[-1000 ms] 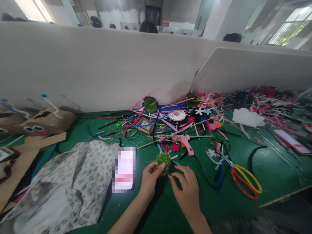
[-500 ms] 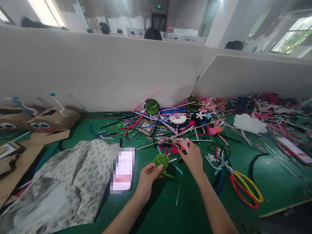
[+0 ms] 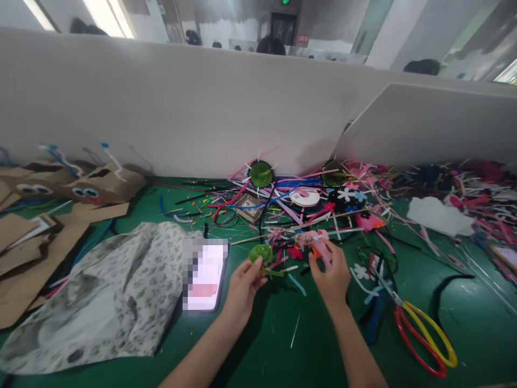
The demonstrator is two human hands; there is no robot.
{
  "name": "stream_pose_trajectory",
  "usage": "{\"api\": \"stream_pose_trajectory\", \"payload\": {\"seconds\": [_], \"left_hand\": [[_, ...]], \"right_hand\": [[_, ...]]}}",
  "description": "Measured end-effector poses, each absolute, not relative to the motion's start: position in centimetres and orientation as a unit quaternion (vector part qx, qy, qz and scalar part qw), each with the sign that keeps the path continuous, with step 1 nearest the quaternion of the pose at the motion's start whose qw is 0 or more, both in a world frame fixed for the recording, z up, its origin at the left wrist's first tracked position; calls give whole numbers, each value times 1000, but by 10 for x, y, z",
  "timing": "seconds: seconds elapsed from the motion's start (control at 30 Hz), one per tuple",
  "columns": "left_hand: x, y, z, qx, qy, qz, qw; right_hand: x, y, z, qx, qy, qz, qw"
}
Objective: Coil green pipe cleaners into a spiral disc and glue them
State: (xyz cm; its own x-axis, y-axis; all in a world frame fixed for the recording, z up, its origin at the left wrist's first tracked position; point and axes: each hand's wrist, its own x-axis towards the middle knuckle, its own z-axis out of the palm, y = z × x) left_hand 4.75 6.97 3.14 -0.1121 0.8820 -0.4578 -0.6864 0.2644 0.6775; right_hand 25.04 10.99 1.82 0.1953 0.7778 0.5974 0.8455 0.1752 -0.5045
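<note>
Between the thumb and fingers of my left hand (image 3: 244, 281) is a green pipe-cleaner coil (image 3: 259, 252), wound in a rose-like spiral with a short green end sticking out to the right. My right hand (image 3: 334, 275) is wrapped round the handle of a pink hot glue gun (image 3: 319, 241) with an orange trigger. The gun's nozzle points left, just above and right of the coil. A red felt flower (image 3: 295, 253) lies below the nozzle, and a light blue pipe-cleaner piece (image 3: 298, 285) rests on the table between my hands.
Scissors (image 3: 424, 334) with red and yellow handles lie at the right. A phone (image 3: 208, 276) and a patterned cloth (image 3: 109, 302) are on the left, near cardboard heads (image 3: 107, 186). Loose pipe cleaners (image 3: 299, 215) cover the back of the green table, before a white partition (image 3: 181, 113).
The camera view has shifted, so table things appear farther left or right. The glue gun is tilted and shows more clearly in my right hand; the coil is turned slightly in my left.
</note>
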Motion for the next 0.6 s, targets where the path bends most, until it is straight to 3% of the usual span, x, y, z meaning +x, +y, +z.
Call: {"api": "stream_pose_trajectory", "payload": {"seconds": [0.2,0.6], "left_hand": [[53,81,40,108,440,628,632],[50,83,30,122,436,602,657]], "right_hand": [[245,104,24,-578,-661,-53,476],[249,104,25,-537,-700,-98,461]]}}
